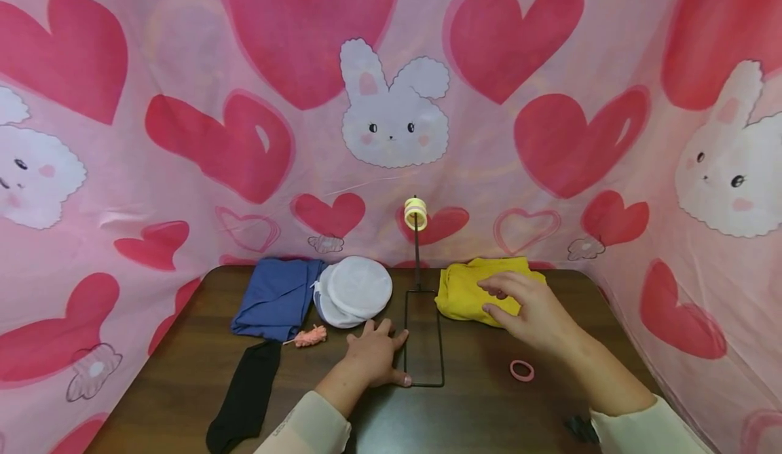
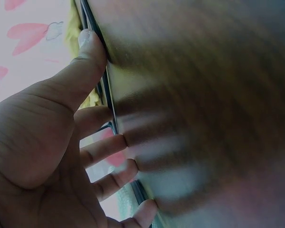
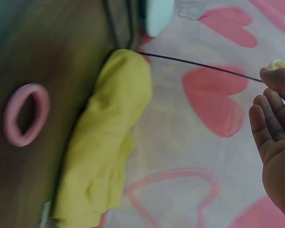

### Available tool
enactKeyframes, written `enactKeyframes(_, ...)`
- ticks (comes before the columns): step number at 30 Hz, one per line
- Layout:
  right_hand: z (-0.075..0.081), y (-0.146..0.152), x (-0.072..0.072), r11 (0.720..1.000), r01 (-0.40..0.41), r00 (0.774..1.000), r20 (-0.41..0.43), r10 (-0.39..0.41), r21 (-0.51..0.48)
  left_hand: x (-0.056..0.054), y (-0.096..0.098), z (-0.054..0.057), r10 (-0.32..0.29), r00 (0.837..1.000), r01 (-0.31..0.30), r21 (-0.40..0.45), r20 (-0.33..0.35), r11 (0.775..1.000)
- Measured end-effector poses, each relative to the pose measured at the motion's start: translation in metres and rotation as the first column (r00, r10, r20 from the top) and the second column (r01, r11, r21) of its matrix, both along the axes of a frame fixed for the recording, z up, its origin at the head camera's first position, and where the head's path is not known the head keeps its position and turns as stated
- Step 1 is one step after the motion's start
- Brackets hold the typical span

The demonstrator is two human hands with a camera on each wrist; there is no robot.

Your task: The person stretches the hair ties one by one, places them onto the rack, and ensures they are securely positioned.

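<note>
A black wire stand (image 1: pixel 417 257) with a rectangular base stands mid-table, and yellow rings (image 1: pixel 415 214) hang at the top of its upright rod. My left hand (image 1: pixel 373 355) rests at the left side of that base, fingers spread on the wood and thumb at the front corner. In the left wrist view the thumb (image 2: pixel 90 47) and fingertips lie along the dark wire. My right hand (image 1: pixel 537 311) is raised in the air with fingers relaxed, holding nothing; it overlaps a folded yellow cloth (image 1: pixel 464 291) in the head view. A pink ring (image 1: pixel 512 372) lies on the table below it.
Left of the stand are a white round mesh item (image 1: pixel 360 288), a folded blue cloth (image 1: pixel 277 294), a coral fluffy bundle (image 1: pixel 311 336) and a black sock (image 1: pixel 247 393). Something small and dark (image 1: pixel 580 429) lies by the right sleeve. A pink heart-print curtain (image 1: pixel 391 189) surrounds the table.
</note>
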State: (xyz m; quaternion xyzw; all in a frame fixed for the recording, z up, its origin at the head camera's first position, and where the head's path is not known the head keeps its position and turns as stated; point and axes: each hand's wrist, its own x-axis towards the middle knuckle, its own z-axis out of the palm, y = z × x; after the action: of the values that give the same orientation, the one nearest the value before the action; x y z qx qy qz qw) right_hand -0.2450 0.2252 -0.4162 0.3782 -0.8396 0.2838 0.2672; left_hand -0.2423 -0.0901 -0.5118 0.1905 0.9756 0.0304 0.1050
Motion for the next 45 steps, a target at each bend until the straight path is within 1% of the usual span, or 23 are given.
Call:
enactKeyframes(10,-0.039,0.023,0.017,0.999,0.013,0.996,0.085,-0.017,0.041,0.000,0.000,0.001,0.002,1.000,-0.002,-0.008,-0.010,1.000)
enactKeyframes(13,-0.051,0.030,0.023,0.996,0.048,0.990,0.129,-0.058,0.080,0.001,0.000,0.002,0.001,1.000,-0.002,-0.005,-0.009,1.000)
enactKeyframes(16,-0.061,0.036,0.027,0.989,0.076,0.977,0.191,-0.100,0.129,0.002,0.000,0.003,0.003,1.000,-0.003,-0.001,-0.007,1.000)
enactKeyframes(18,-0.066,0.040,0.029,0.982,0.082,0.962,0.244,-0.123,0.171,0.001,-0.001,0.002,0.005,1.000,-0.005,-0.003,-0.008,1.000)
enactKeyframes(20,-0.070,0.044,0.030,0.971,0.083,0.942,0.300,-0.149,0.224,0.001,-0.001,0.000,0.006,1.000,-0.006,-0.005,-0.010,1.000)
enactKeyframes(22,-0.073,0.050,0.030,0.959,0.072,0.915,0.363,-0.173,0.275,0.000,-0.001,-0.001,0.005,1.000,-0.005,-0.007,-0.011,1.000)
enactKeyframes(25,-0.077,0.057,0.030,0.944,0.040,0.868,0.456,-0.194,0.326,-0.001,-0.001,-0.003,0.002,1.000,-0.002,-0.007,-0.004,1.000)
enactKeyframes(26,-0.079,0.059,0.030,0.942,0.030,0.856,0.479,-0.197,0.334,-0.001,-0.001,-0.003,0.001,1.000,-0.001,-0.009,0.000,1.000)
enactKeyframes(28,-0.083,0.063,0.031,0.935,0.015,0.840,0.503,-0.204,0.354,-0.001,0.000,-0.004,-0.001,1.000,0.001,-0.010,0.006,1.000)
enactKeyframes(31,-0.090,0.067,0.031,0.929,0.001,0.839,0.505,-0.202,0.371,0.000,0.000,-0.003,-0.002,1.000,0.002,-0.009,0.005,1.000)
enactKeyframes(33,-0.093,0.069,0.031,0.922,-0.003,0.850,0.486,-0.201,0.387,0.000,0.001,-0.003,-0.004,1.000,0.004,-0.009,0.000,1.000)
enactKeyframes(36,-0.095,0.070,0.029,0.918,-0.015,0.856,0.480,-0.194,0.397,0.001,0.000,-0.003,-0.002,1.000,0.002,-0.006,0.001,1.000)
enactKeyframes(39,-0.097,0.069,0.028,0.917,-0.031,0.866,0.468,-0.174,0.398,0.000,0.000,-0.003,0.000,1.000,0.000,-0.002,0.002,1.000)
enactKeyframes(42,-0.099,0.067,0.026,0.918,-0.035,0.882,0.445,-0.157,0.395,0.000,0.000,-0.002,0.001,1.000,-0.001,0.003,-0.001,1.000)
enactKeyframes(45,-0.099,0.066,0.024,0.920,-0.039,0.890,0.433,-0.146,0.391,0.000,0.000,-0.002,0.002,1.000,-0.002,0.004,-0.003,1.000)
